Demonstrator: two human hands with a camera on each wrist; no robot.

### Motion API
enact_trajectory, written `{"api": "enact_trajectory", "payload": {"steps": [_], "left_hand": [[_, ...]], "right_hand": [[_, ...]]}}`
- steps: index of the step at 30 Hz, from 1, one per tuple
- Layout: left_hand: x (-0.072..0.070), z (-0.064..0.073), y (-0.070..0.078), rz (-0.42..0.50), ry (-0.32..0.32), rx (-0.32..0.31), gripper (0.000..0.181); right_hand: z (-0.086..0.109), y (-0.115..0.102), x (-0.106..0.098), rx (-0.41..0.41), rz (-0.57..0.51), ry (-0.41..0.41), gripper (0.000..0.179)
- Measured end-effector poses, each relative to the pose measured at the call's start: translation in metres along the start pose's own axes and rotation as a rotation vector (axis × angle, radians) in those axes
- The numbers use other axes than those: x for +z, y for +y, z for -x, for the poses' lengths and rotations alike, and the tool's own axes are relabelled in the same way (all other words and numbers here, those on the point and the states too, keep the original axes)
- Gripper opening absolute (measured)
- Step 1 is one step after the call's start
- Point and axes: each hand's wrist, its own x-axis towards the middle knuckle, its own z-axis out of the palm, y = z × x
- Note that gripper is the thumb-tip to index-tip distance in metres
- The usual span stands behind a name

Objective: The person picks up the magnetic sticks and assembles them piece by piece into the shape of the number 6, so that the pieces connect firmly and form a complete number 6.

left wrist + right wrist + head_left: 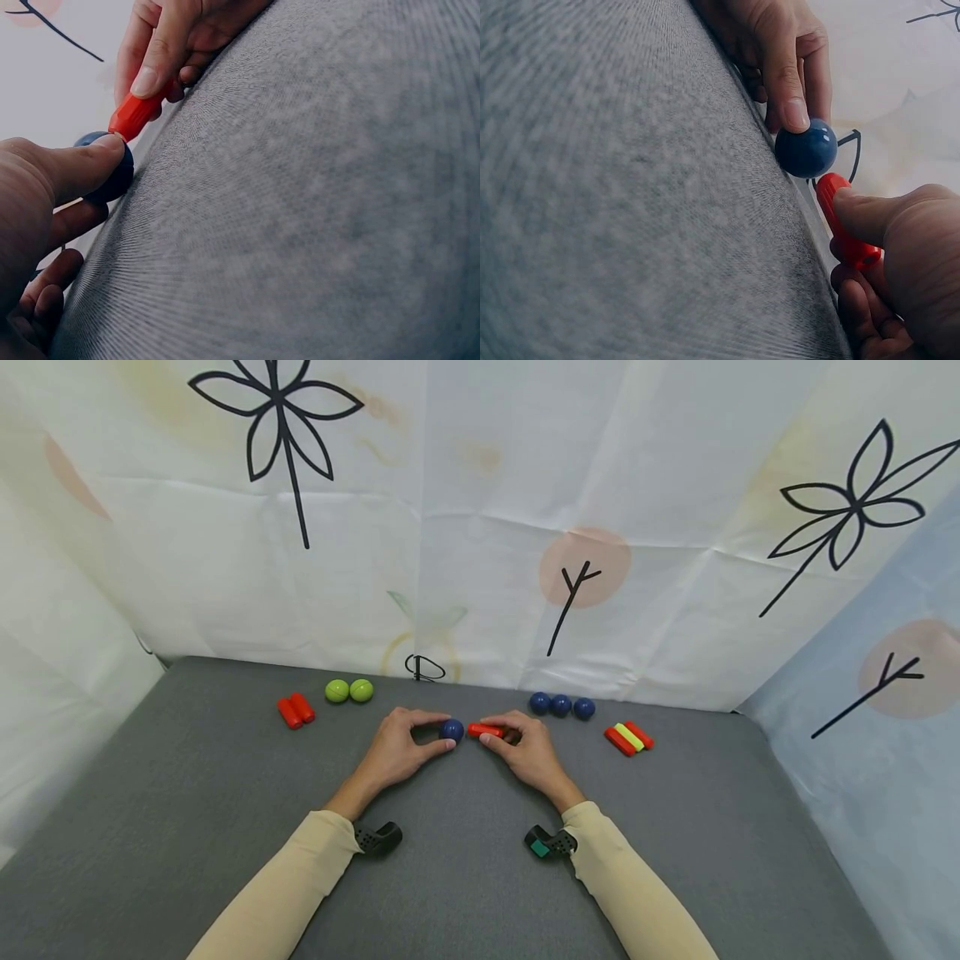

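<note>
Between thumb and fingers my left hand [399, 746] pinches a glossy dark blue ball [452, 731]. Just to its right, my right hand [528, 749] pinches a short red stick [486, 729], its length pointing toward the ball. In the right wrist view the tip of the red stick [838, 202] lies very close beside the blue ball [807, 148]; whether they touch I cannot tell. From the left wrist, the red stick [135, 112] shows ridged sides, and my left thumb covers part of the blue ball [112, 180].
Two red sticks [296, 711] and two green balls [349, 691] lie at the back left of the grey table [465, 877]. Three blue balls [561, 706] stand in a row behind my right hand. Farther right are two red sticks with a yellow stick [628, 737] between them.
</note>
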Motion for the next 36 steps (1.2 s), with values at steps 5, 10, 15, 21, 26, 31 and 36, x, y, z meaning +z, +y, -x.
{"api": "enact_trajectory", "payload": {"steps": [5, 10, 15, 21, 26, 31, 36], "left_hand": [[0.0008, 0.0002, -0.0021, -0.008, 0.003, 0.011, 0.041], [0.0007, 0.0000, -0.0019, -0.012, 0.000, 0.014, 0.041], [0.0003, 0.0001, -0.0009, -0.011, -0.001, 0.017, 0.041], [0.0004, 0.0001, -0.0002, -0.010, -0.002, 0.017, 0.041], [0.0006, 0.0003, -0.0001, -0.009, -0.004, 0.015, 0.042], [0.0010, 0.0001, 0.0001, -0.012, -0.004, 0.009, 0.042], [0.0014, -0.0003, -0.0002, -0.018, -0.003, 0.007, 0.042]], "right_hand": [[0.0004, -0.0009, -0.0003, -0.009, -0.001, -0.007, 0.025], [0.0004, -0.0009, -0.0004, -0.009, -0.006, -0.007, 0.024], [0.0005, -0.0002, -0.0003, -0.011, -0.004, -0.009, 0.024], [0.0002, 0.0008, 0.0001, -0.023, -0.006, -0.011, 0.024], [0.0006, 0.0000, 0.0000, -0.012, -0.007, -0.017, 0.024], [0.0012, -0.0008, 0.0002, -0.021, -0.008, -0.021, 0.024], [0.0013, -0.0007, 0.0003, -0.043, -0.019, -0.020, 0.024]]}}
